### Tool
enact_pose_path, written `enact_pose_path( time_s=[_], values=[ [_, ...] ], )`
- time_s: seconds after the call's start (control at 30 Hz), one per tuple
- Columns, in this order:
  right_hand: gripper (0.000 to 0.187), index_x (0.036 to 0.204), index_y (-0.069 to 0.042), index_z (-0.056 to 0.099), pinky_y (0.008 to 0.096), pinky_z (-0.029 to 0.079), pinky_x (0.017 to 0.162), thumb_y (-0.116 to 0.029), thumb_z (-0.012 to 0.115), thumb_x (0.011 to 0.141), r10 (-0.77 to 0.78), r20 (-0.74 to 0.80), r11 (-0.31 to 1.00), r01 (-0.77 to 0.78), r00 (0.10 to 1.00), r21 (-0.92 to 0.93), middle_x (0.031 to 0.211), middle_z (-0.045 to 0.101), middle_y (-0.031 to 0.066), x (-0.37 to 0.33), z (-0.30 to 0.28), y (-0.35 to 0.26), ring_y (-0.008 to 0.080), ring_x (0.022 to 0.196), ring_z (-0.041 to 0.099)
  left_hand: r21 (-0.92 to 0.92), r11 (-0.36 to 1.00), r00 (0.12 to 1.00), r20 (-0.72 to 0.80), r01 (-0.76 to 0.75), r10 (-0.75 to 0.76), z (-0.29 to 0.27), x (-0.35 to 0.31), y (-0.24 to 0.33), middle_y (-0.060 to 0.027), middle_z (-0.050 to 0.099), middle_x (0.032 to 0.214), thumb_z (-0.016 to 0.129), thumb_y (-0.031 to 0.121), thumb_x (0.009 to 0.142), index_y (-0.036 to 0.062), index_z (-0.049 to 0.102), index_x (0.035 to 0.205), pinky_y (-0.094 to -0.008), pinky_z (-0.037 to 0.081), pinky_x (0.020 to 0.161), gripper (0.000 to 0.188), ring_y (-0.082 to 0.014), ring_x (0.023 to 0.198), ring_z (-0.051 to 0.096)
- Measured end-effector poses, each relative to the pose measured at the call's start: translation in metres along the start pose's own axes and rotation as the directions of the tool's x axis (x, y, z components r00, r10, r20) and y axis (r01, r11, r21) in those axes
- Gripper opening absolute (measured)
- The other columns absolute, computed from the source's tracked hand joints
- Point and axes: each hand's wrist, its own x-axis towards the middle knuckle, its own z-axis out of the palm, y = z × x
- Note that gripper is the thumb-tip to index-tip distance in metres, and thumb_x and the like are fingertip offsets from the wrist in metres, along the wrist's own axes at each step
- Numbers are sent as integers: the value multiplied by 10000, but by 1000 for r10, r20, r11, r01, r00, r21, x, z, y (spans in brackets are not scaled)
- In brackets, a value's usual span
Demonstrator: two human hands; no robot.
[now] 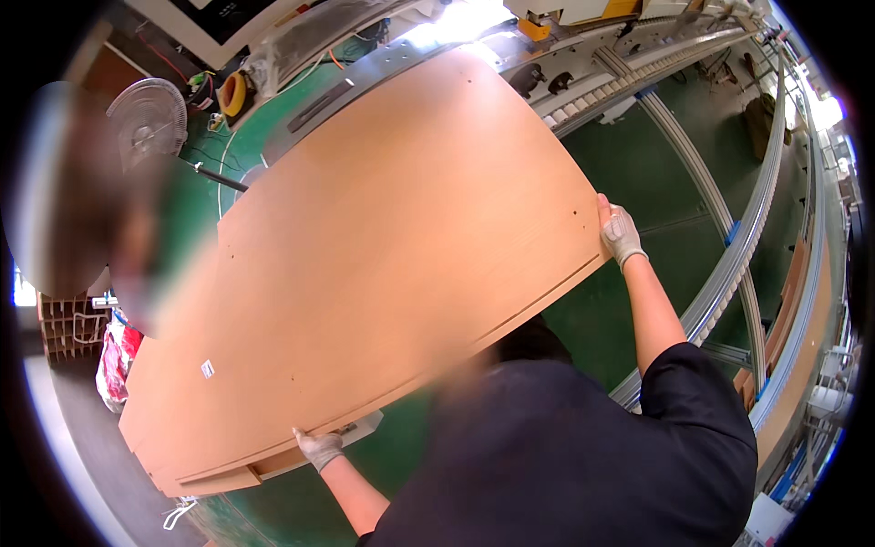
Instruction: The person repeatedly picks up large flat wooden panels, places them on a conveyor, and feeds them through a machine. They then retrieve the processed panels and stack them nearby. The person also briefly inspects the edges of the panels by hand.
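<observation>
A large light-brown wooden panel (392, 246) spans the middle of the head view, tilted across it. A groove runs along its near edge, and it carries a few small dark holes and a small white label (208, 368). My right hand (622, 233), in a pale glove, grips the panel's right edge, thumb on top and the other fingers mostly hidden. At the near left edge my left hand (319, 448), gloved too, holds the panel, its fingers partly hidden beneath. Below that edge shows part of another wooden piece (228, 481).
Roller conveyors on metal frames (720, 310) run along the right and the far side. A grey metal machine bed (314, 108) lies beyond the panel. A standing fan (149, 123) is at far left, and a red-and-white bag (117, 356) lies beside the panel's left end.
</observation>
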Motion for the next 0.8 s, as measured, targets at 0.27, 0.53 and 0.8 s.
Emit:
enact_pose_path(
  time_s=[0.27,0.53,0.8],
  values=[
    [771,825,45,615,466,459,764,-622,260,983,56,64,998,-56,996,-6,803,609,289,42,-23,-4,482,834,571,59,996,996,-67,70,-66,15,-39,-7,-38,565,1364,375,513,1005,161,522,1353,-507,449,1031,516,-270,1249,536],
    [746,749,43,555,398,436,667,-625,318,986,38,97,993,-48,995,103,618,492,169,46,-45,-18,259,630,489,35,988,979,-146,149,-142,13,-54,6,-21,587,1345,484,513,968,160,586,1297,-497,396,1072,493,-255,1267,518],
    [724,758,42,542,388,429,655,-610,329,991,105,107,991,-113,989,73,612,474,143,60,-44,20,230,627,443,50,987,963,-236,149,-134,46,-75,-1,-49,522,1419,371,529,1004,135,519,1371,-500,375,1097,558,-280,1307,474]
  ],
)
